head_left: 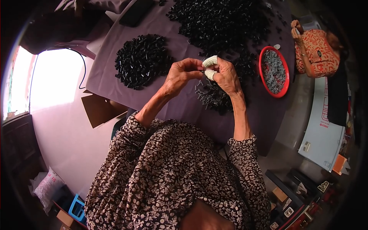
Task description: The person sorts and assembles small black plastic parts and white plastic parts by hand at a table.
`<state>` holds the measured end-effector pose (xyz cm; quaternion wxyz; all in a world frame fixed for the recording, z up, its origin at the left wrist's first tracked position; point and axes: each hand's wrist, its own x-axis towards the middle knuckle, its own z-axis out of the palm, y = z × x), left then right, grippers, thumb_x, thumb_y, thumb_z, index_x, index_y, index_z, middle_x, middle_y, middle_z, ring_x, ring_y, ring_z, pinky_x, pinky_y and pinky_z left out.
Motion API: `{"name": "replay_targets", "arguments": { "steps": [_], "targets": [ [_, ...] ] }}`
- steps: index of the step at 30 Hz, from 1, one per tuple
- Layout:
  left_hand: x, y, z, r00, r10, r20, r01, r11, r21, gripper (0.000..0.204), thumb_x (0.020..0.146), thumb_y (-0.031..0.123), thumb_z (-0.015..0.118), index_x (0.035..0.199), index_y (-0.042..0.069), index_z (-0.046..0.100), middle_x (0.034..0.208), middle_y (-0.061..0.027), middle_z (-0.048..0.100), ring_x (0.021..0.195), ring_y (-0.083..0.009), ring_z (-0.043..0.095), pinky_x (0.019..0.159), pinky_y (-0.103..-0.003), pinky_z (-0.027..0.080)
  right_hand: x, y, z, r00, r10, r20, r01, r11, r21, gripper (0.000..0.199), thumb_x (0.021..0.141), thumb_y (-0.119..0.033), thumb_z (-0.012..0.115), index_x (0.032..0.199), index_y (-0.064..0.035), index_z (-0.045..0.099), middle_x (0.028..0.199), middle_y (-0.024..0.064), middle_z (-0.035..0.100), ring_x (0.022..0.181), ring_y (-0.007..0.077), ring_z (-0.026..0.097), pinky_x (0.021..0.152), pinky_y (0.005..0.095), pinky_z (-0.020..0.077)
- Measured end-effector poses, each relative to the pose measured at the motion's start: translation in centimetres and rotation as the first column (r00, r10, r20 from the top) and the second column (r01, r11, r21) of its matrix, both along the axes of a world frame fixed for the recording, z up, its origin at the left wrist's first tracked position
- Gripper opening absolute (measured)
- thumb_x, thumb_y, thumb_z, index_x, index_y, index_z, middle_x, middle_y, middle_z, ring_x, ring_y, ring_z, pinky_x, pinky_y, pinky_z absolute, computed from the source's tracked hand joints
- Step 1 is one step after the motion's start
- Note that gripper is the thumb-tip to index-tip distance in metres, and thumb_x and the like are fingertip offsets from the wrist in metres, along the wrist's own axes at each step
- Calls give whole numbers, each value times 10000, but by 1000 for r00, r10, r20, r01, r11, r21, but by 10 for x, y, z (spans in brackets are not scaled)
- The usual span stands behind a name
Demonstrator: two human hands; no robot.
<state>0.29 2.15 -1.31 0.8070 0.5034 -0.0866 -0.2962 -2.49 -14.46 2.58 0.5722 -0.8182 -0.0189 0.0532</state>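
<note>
My left hand (179,76) and my right hand (229,78) meet over the table, fingertips almost touching. Both are closed in a pinch; whatever they hold is too small and too covered to name. White ribbed finger covers (210,61) wrap the thumb and forefinger of my right hand. Just below that hand lies a small heap of dark and grey slim pieces (214,97). A pile of short, shiny black pieces (142,61) is left of my left hand. Beyond my hands spreads a much larger heap of similar black pieces (218,27).
A red oval tray (284,91) of thin grey pieces stands at the right on the purple-brown tablecloth (172,109). Another person in an orange patterned top (317,51) sits past the right edge. A dark flat object (137,12) lies far left; a cardboard box (97,111) is below the left edge.
</note>
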Motion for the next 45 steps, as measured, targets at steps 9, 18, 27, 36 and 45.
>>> {"name": "replay_targets", "arguments": {
  "steps": [9,18,27,36,45],
  "targets": [
    [-6,0,5,972,-5,233,-34,986,163,318,749,-64,599,1055,-3,540,892,-46,588,834,-95,556,790,-240,457,-2,1,1,999,-21,-27,20,997,-68,273,659,6,553,932,2,553,676,40,583,590,88,526,556,238,440],
    [-9,3,16,979,-61,197,21,979,203,329,746,-65,603,1063,-1,546,917,-51,586,885,-104,553,806,-249,460,-10,-5,8,985,31,-171,16,964,267,316,686,-96,482,978,22,516,715,46,557,592,64,477,541,193,409],
    [-26,0,21,732,-271,625,-79,877,474,149,736,-32,635,864,-17,561,818,-82,631,779,-128,610,736,-261,498,-23,-6,0,982,26,-189,36,948,317,290,697,-14,480,983,14,521,723,47,568,618,57,499,547,197,412],
    [-31,-1,13,991,-108,80,92,978,189,158,754,-6,639,900,-26,582,844,-77,626,799,-123,593,751,-249,476,-45,-2,-9,980,-146,-137,185,920,346,228,742,-22,541,967,14,528,801,44,589,641,70,530,581,195,443],
    [-28,0,4,996,-19,-86,22,999,38,156,753,-20,610,906,-21,575,792,-88,624,736,-147,601,725,-270,475,-36,0,-12,990,-134,-33,138,963,231,216,753,5,538,969,15,536,848,58,592,688,85,554,597,218,469]
  ]
}}
